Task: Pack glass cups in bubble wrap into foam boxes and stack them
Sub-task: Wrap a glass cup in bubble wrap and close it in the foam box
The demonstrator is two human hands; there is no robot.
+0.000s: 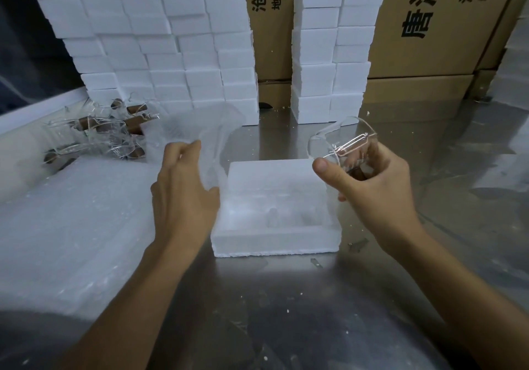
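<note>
The person's right hand [369,175] is holding a glass cup [340,143] above the far right corner of the open foam box [274,218] on the tabletop [286,298], fingers clamped around it. The left hand [183,186] is pinching what looks like a bubble wrap sheet [206,132], lifting it left of the box. Wrapping is starting; next the cup needs bringing onto the sheet.

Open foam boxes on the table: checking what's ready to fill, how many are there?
1: the open foam box lies on the table between both hands. Others are stacked closed behind.
</note>
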